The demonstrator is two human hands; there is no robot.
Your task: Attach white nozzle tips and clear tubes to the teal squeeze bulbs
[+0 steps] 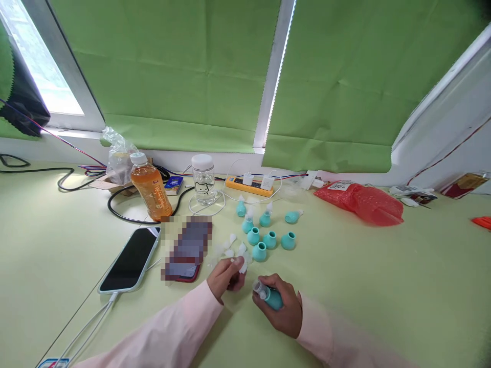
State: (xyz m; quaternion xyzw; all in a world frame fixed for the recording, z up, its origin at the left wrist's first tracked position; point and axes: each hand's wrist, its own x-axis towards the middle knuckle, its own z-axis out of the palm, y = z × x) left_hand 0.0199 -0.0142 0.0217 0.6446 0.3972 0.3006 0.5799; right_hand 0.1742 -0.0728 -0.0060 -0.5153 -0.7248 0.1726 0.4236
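Note:
My right hand (281,306) is closed around a teal rubber bulb (273,297) with a clear tip pointing left. My left hand (228,276) pinches a small white clear tip (241,263) close to a scatter of loose clear tips (229,244). Just beyond the hands, several teal bulbs (264,237) stand on the pale green table (383,286); some carry clear tips, others are bare.
A phone on a cable (130,259) and a second, blurred phone (187,250) lie left. Behind stand an orange drink bottle (150,188), a glass jar (203,179), a power strip (249,186) and black cables. A red plastic bag (360,202) lies right.

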